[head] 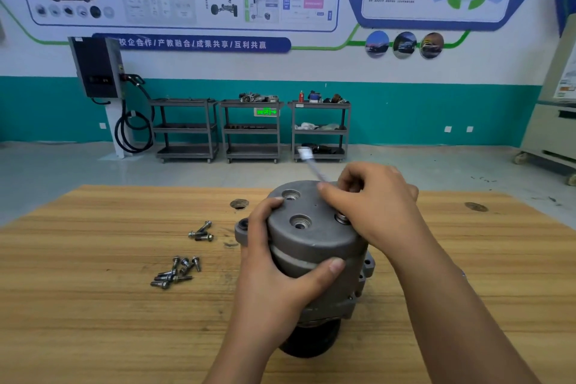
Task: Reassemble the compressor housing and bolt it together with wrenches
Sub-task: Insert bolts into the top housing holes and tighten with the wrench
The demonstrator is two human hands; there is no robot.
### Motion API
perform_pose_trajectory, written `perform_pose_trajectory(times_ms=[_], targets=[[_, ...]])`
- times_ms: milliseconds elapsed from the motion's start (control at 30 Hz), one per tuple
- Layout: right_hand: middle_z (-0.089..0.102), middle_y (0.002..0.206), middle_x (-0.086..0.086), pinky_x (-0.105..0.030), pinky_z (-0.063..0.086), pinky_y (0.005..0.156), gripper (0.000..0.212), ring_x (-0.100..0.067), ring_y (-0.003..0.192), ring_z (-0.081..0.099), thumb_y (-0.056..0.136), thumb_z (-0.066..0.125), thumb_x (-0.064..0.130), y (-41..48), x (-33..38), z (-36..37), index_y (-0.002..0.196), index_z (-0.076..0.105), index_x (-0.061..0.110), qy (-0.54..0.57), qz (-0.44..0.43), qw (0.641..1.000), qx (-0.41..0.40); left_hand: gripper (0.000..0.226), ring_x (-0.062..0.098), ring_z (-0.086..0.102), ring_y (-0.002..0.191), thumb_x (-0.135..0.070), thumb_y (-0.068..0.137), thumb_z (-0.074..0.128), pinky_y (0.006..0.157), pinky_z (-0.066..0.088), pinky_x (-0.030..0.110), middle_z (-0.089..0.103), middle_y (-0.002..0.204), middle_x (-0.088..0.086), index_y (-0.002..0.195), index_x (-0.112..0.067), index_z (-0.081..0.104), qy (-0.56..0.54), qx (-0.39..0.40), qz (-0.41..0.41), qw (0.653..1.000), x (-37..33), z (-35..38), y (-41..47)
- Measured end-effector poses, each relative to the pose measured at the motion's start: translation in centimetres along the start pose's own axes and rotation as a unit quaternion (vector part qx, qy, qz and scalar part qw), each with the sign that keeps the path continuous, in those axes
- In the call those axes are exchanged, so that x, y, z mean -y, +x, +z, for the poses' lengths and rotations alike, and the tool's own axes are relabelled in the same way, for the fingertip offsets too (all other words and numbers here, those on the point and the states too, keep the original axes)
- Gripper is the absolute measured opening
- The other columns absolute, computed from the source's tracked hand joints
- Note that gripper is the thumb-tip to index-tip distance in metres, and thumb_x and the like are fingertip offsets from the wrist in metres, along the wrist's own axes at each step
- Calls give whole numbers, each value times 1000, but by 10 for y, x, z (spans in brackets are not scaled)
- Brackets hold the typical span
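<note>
The compressor housing [311,237] is gripped around its side by the left hand [271,277] on the wooden table [93,305], a blurred wrench [311,165] is held over its top by the right hand [371,206], and 2 clusters of bolts [176,273] are seen to its left.

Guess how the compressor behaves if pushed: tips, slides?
Probably heavy: the compressor looks like thick cast metal. Likely tippy: it stands tall on its narrower black pulley. The left hand grips its side, seemingly steadying it.

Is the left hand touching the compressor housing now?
Touching. The head view shows the left hand gripping the compressor housing, fingers and thumb wrapped around its side with no gap.
</note>
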State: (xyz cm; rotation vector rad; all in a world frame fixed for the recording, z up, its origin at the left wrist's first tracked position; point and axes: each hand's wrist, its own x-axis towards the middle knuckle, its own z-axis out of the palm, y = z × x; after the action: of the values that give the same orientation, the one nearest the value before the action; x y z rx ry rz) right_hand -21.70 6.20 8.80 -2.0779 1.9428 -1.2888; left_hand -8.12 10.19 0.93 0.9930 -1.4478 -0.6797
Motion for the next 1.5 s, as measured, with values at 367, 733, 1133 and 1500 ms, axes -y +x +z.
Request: perform_pose_trajectory(times_ms=[367, 733, 1133, 1500], targets=[[74, 90, 2, -15, 52, 73, 19, -8, 90, 68, 86, 61, 5, -43, -17, 31, 96, 53, 20, 614, 102, 755, -205, 92, 11, 53, 114, -59, 42, 79, 92, 50, 45, 44, 121, -33, 121, -60, 32, 0, -2, -7, 1000, -1, 3, 1], [64, 120, 1, -26, 38, 98, 28, -20, 112, 53, 91, 50, 18, -87, -21, 32, 114, 64, 11, 229, -259, 918, -194, 89, -1, 52, 116, -53, 43, 81, 98, 47, 32, 45, 132, -13, 113, -65, 27, -20, -13, 21, 999, 1, 5, 0], [51, 89, 8, -37, 35, 89, 12, -18, 105, 41, 82, 63, 37, -15, 16, 2, 91, 65, 29, 44, -31, 998, -15, 91, 2, 53, 114, -55, 41, 80, 94, 49, 38, 44, 127, -25, 116, -64, 29, -9, -20, 12, 1000, 3, 2, 0], [74, 95, 5, -40, 50, 90, 64, -12, 104, 64, 81, 67, 11, -30, -17, 26, 136, 33, 16, 552, 180, 807, -109, 90, -1, 51, 115, -59, 40, 77, 92, 47, 26, 44, 129, -25, 115, -66, 27, -1, -16, 16, 1000, 2, 2, 1]])
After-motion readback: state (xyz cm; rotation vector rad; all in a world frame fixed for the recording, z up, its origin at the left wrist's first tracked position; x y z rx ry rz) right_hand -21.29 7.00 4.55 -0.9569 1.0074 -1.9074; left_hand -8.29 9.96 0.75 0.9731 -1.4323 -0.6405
